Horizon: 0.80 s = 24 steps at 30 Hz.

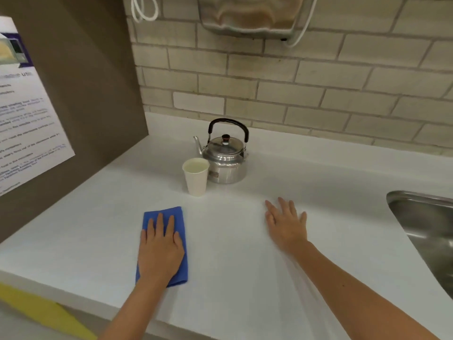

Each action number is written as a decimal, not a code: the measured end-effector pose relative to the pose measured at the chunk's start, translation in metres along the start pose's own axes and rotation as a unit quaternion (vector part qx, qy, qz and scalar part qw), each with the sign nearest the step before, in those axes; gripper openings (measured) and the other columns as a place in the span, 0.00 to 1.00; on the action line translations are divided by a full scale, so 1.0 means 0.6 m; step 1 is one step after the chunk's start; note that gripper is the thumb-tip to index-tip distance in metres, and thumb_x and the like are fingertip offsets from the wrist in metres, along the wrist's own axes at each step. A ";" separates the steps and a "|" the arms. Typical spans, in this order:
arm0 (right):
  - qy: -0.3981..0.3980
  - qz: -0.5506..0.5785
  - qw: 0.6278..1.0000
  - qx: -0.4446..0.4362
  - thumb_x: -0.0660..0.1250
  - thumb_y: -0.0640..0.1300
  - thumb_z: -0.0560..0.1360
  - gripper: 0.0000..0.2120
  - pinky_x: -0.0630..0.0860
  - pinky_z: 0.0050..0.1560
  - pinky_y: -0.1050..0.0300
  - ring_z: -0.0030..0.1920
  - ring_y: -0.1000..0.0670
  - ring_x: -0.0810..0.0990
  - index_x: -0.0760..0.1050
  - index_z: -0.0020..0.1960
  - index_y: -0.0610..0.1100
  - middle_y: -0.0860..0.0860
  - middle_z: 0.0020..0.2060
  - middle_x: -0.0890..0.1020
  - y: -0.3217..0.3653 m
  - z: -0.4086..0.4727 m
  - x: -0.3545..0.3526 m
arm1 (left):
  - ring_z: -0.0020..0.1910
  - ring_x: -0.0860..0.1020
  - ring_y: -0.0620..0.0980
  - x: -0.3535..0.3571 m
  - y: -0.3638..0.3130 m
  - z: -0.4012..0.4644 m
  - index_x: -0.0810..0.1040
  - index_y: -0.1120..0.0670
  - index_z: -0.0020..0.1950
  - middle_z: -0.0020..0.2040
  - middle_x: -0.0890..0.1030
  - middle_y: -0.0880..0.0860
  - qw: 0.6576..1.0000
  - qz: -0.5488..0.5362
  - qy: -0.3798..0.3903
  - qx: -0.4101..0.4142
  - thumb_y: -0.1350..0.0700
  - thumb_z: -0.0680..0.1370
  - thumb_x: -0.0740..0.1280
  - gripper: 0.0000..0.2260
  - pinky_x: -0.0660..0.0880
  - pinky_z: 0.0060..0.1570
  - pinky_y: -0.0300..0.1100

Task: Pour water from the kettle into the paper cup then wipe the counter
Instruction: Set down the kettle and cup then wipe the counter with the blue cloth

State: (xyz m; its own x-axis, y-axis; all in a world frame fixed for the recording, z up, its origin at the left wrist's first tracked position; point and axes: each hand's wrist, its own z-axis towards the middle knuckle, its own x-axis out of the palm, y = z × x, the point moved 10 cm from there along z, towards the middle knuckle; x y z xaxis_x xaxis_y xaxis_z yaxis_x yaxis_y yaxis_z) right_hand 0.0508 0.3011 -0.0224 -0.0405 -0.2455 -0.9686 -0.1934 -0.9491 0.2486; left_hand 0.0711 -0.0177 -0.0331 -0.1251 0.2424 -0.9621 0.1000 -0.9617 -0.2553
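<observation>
Near edge: white counter [245, 278], both forearms entering from below, elbows cut off by the frame. Left hand [160, 251] flat on a folded blue cloth [180, 225], fingers slightly apart, palm hiding the cloth's middle. Right hand [286, 223] flat on bare counter, fingers spread, holding nothing. Right: steel sink [426, 224], mostly out of frame. Farther back: paper cup [196, 176] upright, liquid inside, just in front of the metal kettle [225, 158], hiding its lower left; touching or not, cannot tell. Left wall: poster [27, 123], text blurred. Top: wall-mounted dispenser [250, 15], cropped.
</observation>
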 end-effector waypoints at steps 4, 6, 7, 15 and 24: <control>-0.004 0.032 0.999 0.023 0.45 0.51 0.80 0.22 0.48 0.72 0.37 0.75 0.47 0.49 0.52 0.74 0.58 0.51 0.76 0.55 -0.055 0.021 -0.030 | 0.76 0.48 0.58 0.042 -0.162 -0.009 0.46 0.55 0.75 0.78 0.49 0.58 1.000 -0.017 0.000 0.018 0.50 0.81 0.45 0.24 0.45 0.75 0.52; 0.006 0.046 0.998 0.035 0.45 0.51 0.80 0.22 0.49 0.72 0.37 0.75 0.47 0.50 0.52 0.74 0.57 0.51 0.75 0.56 -0.090 0.025 -0.040 | 0.76 0.46 0.59 0.073 -0.267 -0.001 0.45 0.56 0.75 0.78 0.47 0.58 0.998 -0.020 0.021 0.057 0.50 0.80 0.45 0.25 0.43 0.75 0.53; 0.013 0.050 0.998 0.037 0.45 0.51 0.80 0.22 0.50 0.72 0.38 0.75 0.48 0.51 0.52 0.74 0.56 0.51 0.75 0.57 -0.106 0.026 -0.043 | 0.76 0.46 0.59 0.087 -0.313 0.010 0.45 0.56 0.75 0.78 0.47 0.59 0.997 -0.024 0.035 0.072 0.50 0.80 0.46 0.25 0.43 0.75 0.53; -0.032 0.099 0.994 0.029 0.45 0.49 0.81 0.22 0.58 0.71 0.48 0.72 0.50 0.60 0.51 0.75 0.52 0.50 0.73 0.62 -0.143 0.018 -0.061 | 0.76 0.46 0.59 0.150 -0.536 0.132 0.47 0.57 0.75 0.78 0.48 0.57 0.975 -0.024 0.116 0.189 0.52 0.81 0.46 0.23 0.43 0.76 0.53; -0.055 0.118 0.989 0.076 0.46 0.50 0.81 0.23 0.64 0.67 0.45 0.69 0.45 0.65 0.52 0.75 0.48 0.46 0.71 0.66 -0.142 0.026 -0.078 | 0.75 0.55 0.54 0.126 -0.456 0.070 0.57 0.52 0.74 0.77 0.58 0.54 0.935 -0.065 0.075 0.342 0.51 0.80 0.50 0.22 0.50 0.75 0.49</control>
State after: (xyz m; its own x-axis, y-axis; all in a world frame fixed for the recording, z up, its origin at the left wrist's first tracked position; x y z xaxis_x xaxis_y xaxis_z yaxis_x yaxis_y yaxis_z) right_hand 0.0540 0.3965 0.0016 -0.2065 -0.4257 -0.8810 -0.3100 -0.8256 0.4715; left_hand -0.0072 0.2583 -0.0320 0.0531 0.3279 -0.9432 -0.5667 -0.7678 -0.2989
